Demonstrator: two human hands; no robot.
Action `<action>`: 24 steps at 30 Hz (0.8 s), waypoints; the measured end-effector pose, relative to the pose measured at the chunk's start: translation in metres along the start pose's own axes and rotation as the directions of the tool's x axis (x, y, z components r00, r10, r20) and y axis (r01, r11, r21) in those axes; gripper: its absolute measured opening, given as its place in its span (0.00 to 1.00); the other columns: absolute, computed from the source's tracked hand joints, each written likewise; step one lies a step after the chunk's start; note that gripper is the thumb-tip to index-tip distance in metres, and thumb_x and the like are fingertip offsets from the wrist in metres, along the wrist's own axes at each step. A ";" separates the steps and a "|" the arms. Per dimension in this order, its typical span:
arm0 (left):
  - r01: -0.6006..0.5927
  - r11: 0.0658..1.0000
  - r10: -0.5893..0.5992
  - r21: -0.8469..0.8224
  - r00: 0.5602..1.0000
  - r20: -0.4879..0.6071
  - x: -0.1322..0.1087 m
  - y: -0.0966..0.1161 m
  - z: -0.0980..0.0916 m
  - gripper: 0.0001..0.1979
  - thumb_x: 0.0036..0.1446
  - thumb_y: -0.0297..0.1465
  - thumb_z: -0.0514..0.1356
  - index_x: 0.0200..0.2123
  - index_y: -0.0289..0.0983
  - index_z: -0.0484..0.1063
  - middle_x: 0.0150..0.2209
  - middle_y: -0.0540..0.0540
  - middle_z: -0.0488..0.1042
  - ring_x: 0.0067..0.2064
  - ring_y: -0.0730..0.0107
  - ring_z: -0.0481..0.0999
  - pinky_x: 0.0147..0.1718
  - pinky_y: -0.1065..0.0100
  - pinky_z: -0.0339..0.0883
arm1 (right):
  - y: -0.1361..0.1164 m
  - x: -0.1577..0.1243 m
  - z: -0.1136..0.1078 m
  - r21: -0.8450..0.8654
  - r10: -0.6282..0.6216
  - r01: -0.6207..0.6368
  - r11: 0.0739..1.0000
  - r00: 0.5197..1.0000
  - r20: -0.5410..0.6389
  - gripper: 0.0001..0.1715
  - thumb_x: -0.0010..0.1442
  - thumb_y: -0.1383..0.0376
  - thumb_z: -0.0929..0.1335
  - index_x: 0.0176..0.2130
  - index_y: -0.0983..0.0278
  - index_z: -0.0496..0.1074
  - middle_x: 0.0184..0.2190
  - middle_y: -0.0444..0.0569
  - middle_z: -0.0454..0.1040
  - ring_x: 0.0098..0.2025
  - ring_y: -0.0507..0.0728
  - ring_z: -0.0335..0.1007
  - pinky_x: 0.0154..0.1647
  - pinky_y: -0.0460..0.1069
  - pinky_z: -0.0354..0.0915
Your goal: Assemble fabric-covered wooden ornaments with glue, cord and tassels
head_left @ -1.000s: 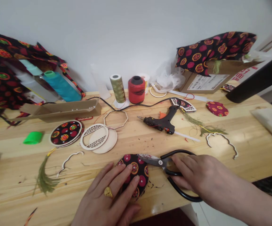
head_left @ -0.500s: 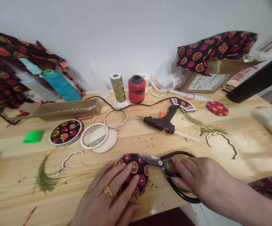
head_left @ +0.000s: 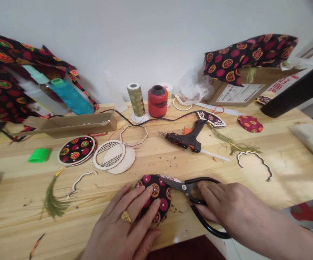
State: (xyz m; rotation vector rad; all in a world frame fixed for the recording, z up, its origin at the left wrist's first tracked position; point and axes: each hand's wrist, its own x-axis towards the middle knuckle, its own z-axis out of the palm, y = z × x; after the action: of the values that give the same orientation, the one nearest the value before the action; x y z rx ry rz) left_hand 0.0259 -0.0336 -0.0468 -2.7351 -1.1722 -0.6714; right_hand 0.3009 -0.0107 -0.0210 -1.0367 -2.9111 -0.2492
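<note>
Black cloth with red dots and orange-ringed medallions covers a fabric round, its pattern matching the draped fabric beyond. Black-handled scissors show grey steel blades. A red thread spool stands beside an olive-gold thread spool, with a teal thread spool farther left. A bright green plastic piece rests on the honey-coloured pine table.

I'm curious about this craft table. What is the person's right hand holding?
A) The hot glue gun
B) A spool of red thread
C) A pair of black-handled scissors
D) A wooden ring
C. The right hand grips the black-handled scissors, whose blades lie at the edge of the patterned fabric round that the left hand presses down.
</note>
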 end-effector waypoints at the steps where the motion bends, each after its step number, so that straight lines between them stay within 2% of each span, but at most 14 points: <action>1: 0.001 1.000 -0.001 0.006 1.000 0.000 0.000 0.000 0.000 0.14 0.61 0.34 0.56 0.48 0.41 0.76 0.51 0.48 0.77 0.55 0.61 0.71 0.56 0.59 0.64 | 0.000 0.000 0.000 0.025 0.012 -0.013 1.000 1.000 0.012 0.23 0.72 0.64 0.50 0.30 0.61 0.63 0.22 0.44 0.67 0.19 0.55 0.61 0.18 0.53 0.48; 5: -0.023 0.999 0.023 0.022 1.000 0.012 0.003 -0.001 -0.001 0.14 0.61 0.33 0.56 0.48 0.41 0.76 0.51 0.47 0.77 0.54 0.60 0.71 0.54 0.58 0.67 | 0.003 0.002 -0.002 0.165 0.123 -0.124 0.979 0.992 0.017 0.24 0.72 0.60 0.52 0.30 0.62 0.64 0.22 0.44 0.69 0.18 0.53 0.66 0.18 0.50 0.54; 8: -0.022 1.000 0.021 0.015 1.000 0.003 0.004 -0.002 -0.002 0.14 0.61 0.33 0.56 0.48 0.42 0.76 0.50 0.48 0.78 0.54 0.61 0.71 0.53 0.58 0.68 | 0.005 0.003 -0.003 0.250 0.220 -0.215 0.944 0.976 0.011 0.18 0.69 0.60 0.56 0.30 0.62 0.65 0.23 0.45 0.71 0.21 0.53 0.70 0.20 0.48 0.58; 14: -0.028 1.000 0.028 0.014 1.000 -0.003 0.005 -0.001 -0.002 0.14 0.62 0.34 0.56 0.48 0.42 0.76 0.50 0.48 0.78 0.54 0.62 0.72 0.52 0.58 0.69 | 0.013 -0.002 -0.002 0.247 0.295 -0.291 0.924 0.955 0.022 0.07 0.59 0.62 0.65 0.31 0.62 0.67 0.24 0.46 0.72 0.24 0.57 0.70 0.22 0.50 0.60; 19: -0.023 1.000 0.023 0.011 1.000 -0.001 0.005 -0.001 -0.001 0.14 0.61 0.33 0.55 0.47 0.42 0.76 0.50 0.49 0.78 0.54 0.62 0.72 0.53 0.59 0.67 | 0.014 -0.002 -0.003 0.357 0.289 -0.298 0.885 0.954 0.082 0.05 0.60 0.63 0.66 0.36 0.62 0.69 0.29 0.47 0.73 0.29 0.57 0.73 0.27 0.50 0.65; 24: -0.030 0.999 0.030 0.016 1.000 -0.009 0.002 -0.004 0.000 0.14 0.61 0.37 0.56 0.47 0.43 0.76 0.50 0.50 0.78 0.54 0.63 0.72 0.54 0.61 0.67 | 0.014 0.002 -0.001 0.369 0.207 -0.212 0.905 0.977 0.054 0.12 0.67 0.61 0.61 0.38 0.64 0.69 0.30 0.48 0.73 0.28 0.56 0.72 0.26 0.49 0.65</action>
State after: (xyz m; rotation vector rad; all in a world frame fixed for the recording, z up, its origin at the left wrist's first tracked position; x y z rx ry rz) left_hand 0.0244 -0.0297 -0.0464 -2.7282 -1.1271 -0.6677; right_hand 0.3078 0.0013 -0.0182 -1.2629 -2.6699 0.3116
